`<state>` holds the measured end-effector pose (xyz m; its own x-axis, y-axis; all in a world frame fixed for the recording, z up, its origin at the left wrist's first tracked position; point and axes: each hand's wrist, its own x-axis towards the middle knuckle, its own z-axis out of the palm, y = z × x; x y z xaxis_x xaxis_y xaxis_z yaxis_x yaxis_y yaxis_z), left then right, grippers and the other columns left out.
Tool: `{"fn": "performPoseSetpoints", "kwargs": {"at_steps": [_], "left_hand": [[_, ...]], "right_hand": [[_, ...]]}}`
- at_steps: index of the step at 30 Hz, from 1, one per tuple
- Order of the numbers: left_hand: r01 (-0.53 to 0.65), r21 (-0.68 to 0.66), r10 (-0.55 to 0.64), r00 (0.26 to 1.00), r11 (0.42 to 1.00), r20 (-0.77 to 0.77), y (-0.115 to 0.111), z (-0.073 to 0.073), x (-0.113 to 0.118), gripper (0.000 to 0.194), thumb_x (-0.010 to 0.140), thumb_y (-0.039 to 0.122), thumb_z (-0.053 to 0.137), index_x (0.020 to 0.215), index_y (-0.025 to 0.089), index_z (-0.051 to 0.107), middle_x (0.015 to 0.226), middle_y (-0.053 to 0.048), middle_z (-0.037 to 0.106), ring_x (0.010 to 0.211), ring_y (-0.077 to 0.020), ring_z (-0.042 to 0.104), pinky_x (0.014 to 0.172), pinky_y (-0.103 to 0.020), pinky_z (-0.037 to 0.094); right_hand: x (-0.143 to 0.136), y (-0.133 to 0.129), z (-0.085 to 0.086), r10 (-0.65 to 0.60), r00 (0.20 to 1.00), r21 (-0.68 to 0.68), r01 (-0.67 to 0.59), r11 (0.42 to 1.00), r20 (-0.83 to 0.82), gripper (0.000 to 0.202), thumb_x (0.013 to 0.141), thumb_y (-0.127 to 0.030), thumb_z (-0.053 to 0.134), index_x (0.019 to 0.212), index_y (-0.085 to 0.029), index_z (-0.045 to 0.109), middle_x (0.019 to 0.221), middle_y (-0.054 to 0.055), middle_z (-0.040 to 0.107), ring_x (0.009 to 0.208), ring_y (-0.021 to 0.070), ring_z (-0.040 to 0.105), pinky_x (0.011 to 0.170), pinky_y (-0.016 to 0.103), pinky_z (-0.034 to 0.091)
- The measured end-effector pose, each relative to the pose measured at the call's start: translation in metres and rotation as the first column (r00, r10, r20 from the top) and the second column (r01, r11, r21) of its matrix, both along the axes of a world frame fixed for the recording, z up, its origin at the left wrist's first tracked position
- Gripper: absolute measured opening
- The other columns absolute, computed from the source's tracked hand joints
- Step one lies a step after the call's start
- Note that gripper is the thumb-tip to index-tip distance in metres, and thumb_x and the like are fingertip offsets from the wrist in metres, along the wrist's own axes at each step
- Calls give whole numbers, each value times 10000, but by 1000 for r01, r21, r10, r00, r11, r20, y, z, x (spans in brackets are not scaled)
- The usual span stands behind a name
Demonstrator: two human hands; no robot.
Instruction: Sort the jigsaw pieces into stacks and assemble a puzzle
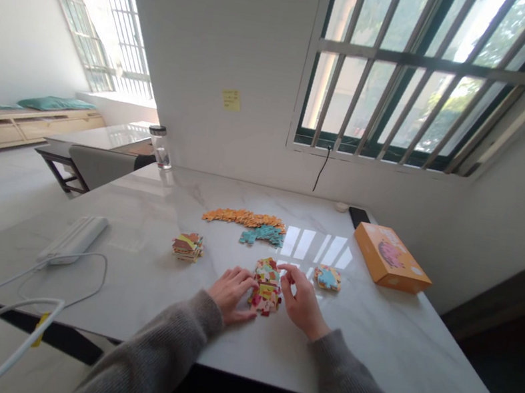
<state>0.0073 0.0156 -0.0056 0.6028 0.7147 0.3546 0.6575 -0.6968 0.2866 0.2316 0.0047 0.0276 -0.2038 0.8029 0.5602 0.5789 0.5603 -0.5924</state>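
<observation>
Several colourful jigsaw pieces (267, 287), pink, yellow and green, lie joined in an upright strip on the marble-look table, between my two hands. My left hand (231, 291) rests at the strip's left side, its fingers spread and the fingertips at the edge. Over on the right side, my right hand (299, 299) reaches its index finger to the strip's upper right corner; the thumb is bent and apart from it. Neither hand shows anything held. Left of them stands a stack of puzzle pieces (187, 247), and to the right a smaller stack with a light blue piece (328, 277) on top.
Orange pieces (243, 217) and teal pieces (262, 234) lie in overlapping rows farther back. An orange box (392, 257) and a black phone (358, 217) are at the right. A white power strip (73, 237) with cable lies left, a clear bottle (161, 149) at the far left corner.
</observation>
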Motion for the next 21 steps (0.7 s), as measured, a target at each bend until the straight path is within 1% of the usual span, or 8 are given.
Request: {"fn": "performPoseSetpoints", "kwargs": {"at_steps": [4, 6, 8, 12, 15, 17, 19, 21], "left_hand": [[43, -83, -34, 994, 996, 101, 0, -1, -3, 325, 752, 318, 739, 1003, 193, 576, 987, -70, 649, 912, -250, 563, 843, -408, 447], [47, -139, -18, 980, 989, 198, -2, -1, -3, 166, 820, 278, 663, 935, 201, 571, 875, -42, 652, 806, -207, 566, 798, -378, 446], [58, -214, 17, 943, 975, 333, -3, 0, -2, 99, 867, 285, 612, 898, 205, 562, 800, -22, 644, 735, -176, 561, 747, -345, 447], [176, -384, 116, 771, 906, 626, -4, 5, 0, 231, 879, 390, 639, 898, 187, 529, 747, -2, 619, 658, -136, 556, 643, -284, 446], [293, -474, 193, 647, 830, 738, -2, 8, 2, 367, 843, 493, 686, 886, 173, 511, 733, 2, 608, 630, -122, 560, 616, -272, 456], [364, -524, 233, 603, 770, 763, -1, 9, 2, 433, 802, 533, 723, 869, 169, 499, 724, 2, 612, 609, -114, 560, 598, -265, 458], [414, -565, 263, 590, 714, 764, 0, 9, 1, 477, 768, 559, 747, 871, 168, 493, 720, 2, 613, 593, -109, 561, 584, -260, 459], [430, -584, 278, 587, 688, 760, 1, 9, 0, 517, 772, 600, 723, 951, 170, 499, 707, 16, 599, 563, -107, 559, 557, -252, 447]], "right_hand": [[0, -1, 0, 11, 1000, -11, -11, 1000, 7, 220, 968, -200, 435, 1088, -200, 619, 856, 41, 656, 746, 182, 582, 759, 339, 474], [-1, -2, 0, 33, 999, -16, -33, 999, 19, 211, 962, -189, 438, 1063, -205, 622, 884, 53, 656, 773, 193, 586, 759, 350, 490], [-3, -6, 1, 82, 996, -3, -82, 997, 34, 208, 953, -183, 460, 1088, -211, 616, 930, 66, 646, 838, 208, 594, 791, 367, 511], [-9, -14, 6, 207, 972, 74, -216, 974, 114, 411, 906, -228, 600, 1309, -234, 521, 1237, 120, 587, 1171, 269, 527, 993, 448, 482], [-11, -17, 7, 251, 944, 113, -280, 953, 215, 499, 895, -264, 654, 1367, -246, 494, 1312, 116, 575, 1224, 278, 501, 1049, 470, 446], [-11, -16, 5, 252, 931, 139, -295, 945, 266, 483, 915, -280, 644, 1375, -246, 501, 1297, 112, 604, 1190, 274, 533, 1022, 465, 458], [-10, -16, 2, 243, 923, 170, -302, 938, 298, 469, 927, -312, 638, 1375, -244, 514, 1273, 112, 633, 1145, 271, 570, 973, 456, 477], [-7, -15, 0, 232, 922, 192, -300, 935, 309, 463, 920, -359, 650, 1355, -243, 541, 1246, 112, 654, 1106, 269, 599, 941, 451, 483]]}}
